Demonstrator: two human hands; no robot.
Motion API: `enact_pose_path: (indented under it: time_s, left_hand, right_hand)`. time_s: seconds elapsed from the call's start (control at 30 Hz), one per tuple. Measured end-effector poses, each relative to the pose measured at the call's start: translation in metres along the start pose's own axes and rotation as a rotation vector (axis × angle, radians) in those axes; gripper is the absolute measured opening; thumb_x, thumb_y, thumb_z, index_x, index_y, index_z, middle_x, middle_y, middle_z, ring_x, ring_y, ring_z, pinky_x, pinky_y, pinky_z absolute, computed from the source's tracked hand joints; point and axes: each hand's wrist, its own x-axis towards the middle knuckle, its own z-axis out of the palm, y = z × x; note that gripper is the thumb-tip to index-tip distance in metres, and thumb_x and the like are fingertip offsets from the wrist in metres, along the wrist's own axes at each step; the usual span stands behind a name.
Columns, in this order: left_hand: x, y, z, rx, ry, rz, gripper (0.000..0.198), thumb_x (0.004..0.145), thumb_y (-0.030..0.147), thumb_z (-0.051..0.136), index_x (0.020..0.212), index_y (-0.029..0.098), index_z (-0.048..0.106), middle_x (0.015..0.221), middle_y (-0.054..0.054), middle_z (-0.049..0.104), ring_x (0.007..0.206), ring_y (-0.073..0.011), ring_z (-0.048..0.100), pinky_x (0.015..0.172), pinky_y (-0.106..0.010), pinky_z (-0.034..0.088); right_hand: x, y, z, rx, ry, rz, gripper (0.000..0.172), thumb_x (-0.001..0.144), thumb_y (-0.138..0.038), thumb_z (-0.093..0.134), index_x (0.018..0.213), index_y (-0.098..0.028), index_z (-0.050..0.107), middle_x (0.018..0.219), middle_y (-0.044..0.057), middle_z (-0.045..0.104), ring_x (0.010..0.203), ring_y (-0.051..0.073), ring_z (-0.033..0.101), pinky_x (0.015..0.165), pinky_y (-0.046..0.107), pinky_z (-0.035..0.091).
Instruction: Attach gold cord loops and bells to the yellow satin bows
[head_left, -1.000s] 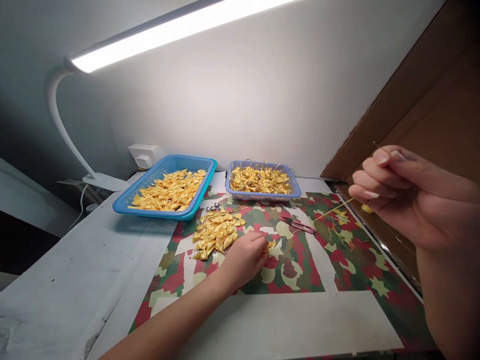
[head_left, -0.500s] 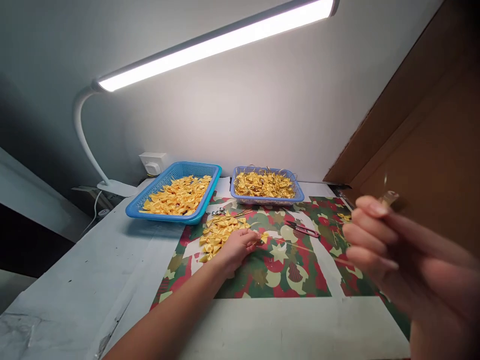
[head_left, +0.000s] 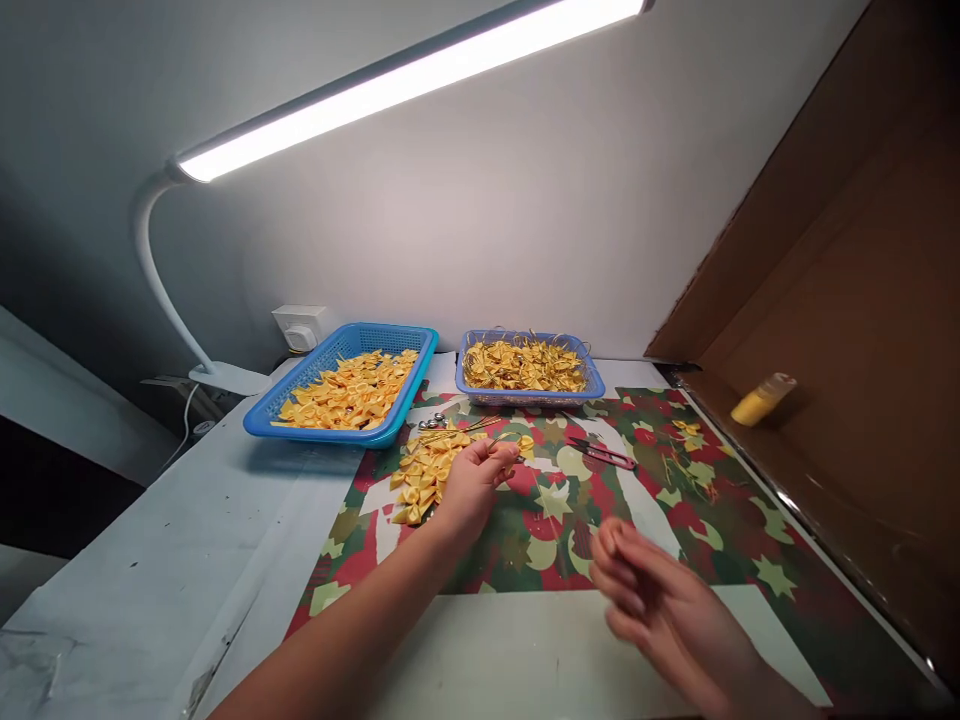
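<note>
My left hand (head_left: 480, 480) is closed in a pinch on a yellow ribbon bow (head_left: 526, 446), above the patterned sheet. A curved gold cord (head_left: 507, 436) shows by its fingertips. Loose yellow bows (head_left: 420, 470) lie in a pile just left of that hand, with gold cords across their far end. My right hand (head_left: 652, 600), slightly blurred, is raised near the front edge with its fingertips pressed together; what they hold, if anything, I cannot make out. A spool of yellow thread (head_left: 761, 401) is at the brown cardboard on the right, apart from both hands.
Thread snips (head_left: 602, 454) with pink handles lie beyond my hands. A blue basket (head_left: 259, 420) of yellow bows stands back left, a purple-blue basket (head_left: 525, 400) of corded bows at the back. Small silvery pieces (head_left: 433, 422) lie near the pile. A lamp (head_left: 420, 85) hangs overhead.
My right hand has let go of the spool and moved left and down. The spool is now at the cardboard. My left hand keeps the bow and has shifted only slightly.
</note>
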Motion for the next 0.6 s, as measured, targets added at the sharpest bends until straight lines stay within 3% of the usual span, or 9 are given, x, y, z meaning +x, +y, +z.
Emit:
enact_pose_path:
  time_s: [0.07, 0.13, 0.23, 0.37, 0.53, 0.6]
  left_hand:
    - [-0.003, -0.003, 0.000, 0.071, -0.015, 0.036, 0.032, 0.055, 0.037, 0.085, 0.062, 0.014, 0.064, 0.060, 0.002, 0.060, 0.057, -0.0079, 0.052, 0.059, -0.020, 0.043]
    - [-0.008, -0.003, 0.001, 0.142, -0.038, 0.089, 0.028, 0.060, 0.036, 0.083, 0.064, 0.014, 0.066, 0.062, 0.001, 0.062, 0.059, -0.0087, 0.053, 0.061, -0.021, 0.043]
    - [-0.017, 0.000, 0.004, 0.189, -0.079, 0.190, 0.022, 0.062, 0.031, 0.082, 0.065, 0.015, 0.067, 0.073, -0.002, 0.068, 0.068, -0.0115, 0.059, 0.067, -0.022, 0.047]
    - [-0.026, 0.002, 0.007, 0.233, -0.093, 0.278, 0.016, 0.065, 0.028, 0.080, 0.066, 0.016, 0.069, 0.077, -0.004, 0.070, 0.081, -0.0167, 0.064, 0.075, -0.025, 0.050]
    - [-0.028, 0.002, 0.007, 0.221, -0.113, 0.183, 0.018, 0.062, 0.028, 0.082, 0.064, 0.016, 0.069, 0.074, -0.004, 0.070, 0.072, -0.0152, 0.062, 0.068, -0.025, 0.049]
    - [-0.026, 0.000, 0.005, 0.203, -0.104, 0.131, 0.020, 0.062, 0.029, 0.082, 0.064, 0.016, 0.068, 0.071, -0.003, 0.068, 0.068, -0.0131, 0.060, 0.065, -0.023, 0.048]
  right_hand:
    - [0.023, 0.000, 0.010, -0.115, 0.047, -0.211, 0.036, 0.065, -0.041, 0.084, 0.073, -0.018, 0.058, 0.074, -0.003, 0.048, 0.057, 0.005, 0.039, 0.043, 0.015, 0.035]
    - [0.045, 0.002, 0.019, -0.191, 0.138, -0.331, 0.042, 0.059, -0.049, 0.085, 0.078, -0.018, 0.063, 0.078, -0.002, 0.052, 0.060, 0.006, 0.042, 0.044, 0.016, 0.035]
    - [0.067, 0.010, 0.026, -0.239, 0.202, -0.374, 0.048, 0.053, -0.054, 0.086, 0.079, -0.018, 0.068, 0.075, -0.001, 0.054, 0.058, 0.006, 0.043, 0.047, 0.018, 0.038]
    - [0.073, 0.018, 0.022, -0.326, 0.236, -0.452, 0.044, 0.058, -0.055, 0.082, 0.079, -0.018, 0.072, 0.081, 0.002, 0.062, 0.065, 0.011, 0.051, 0.056, 0.024, 0.047]
    - [0.074, 0.010, 0.015, -0.532, 0.242, -0.677, 0.035, 0.067, -0.052, 0.077, 0.074, -0.018, 0.073, 0.079, 0.004, 0.066, 0.075, 0.016, 0.057, 0.069, 0.029, 0.050]
    - [0.077, 0.003, 0.014, -0.577, 0.206, -0.703, 0.034, 0.067, -0.050, 0.078, 0.074, -0.018, 0.073, 0.079, 0.004, 0.067, 0.075, 0.016, 0.058, 0.073, 0.030, 0.050]
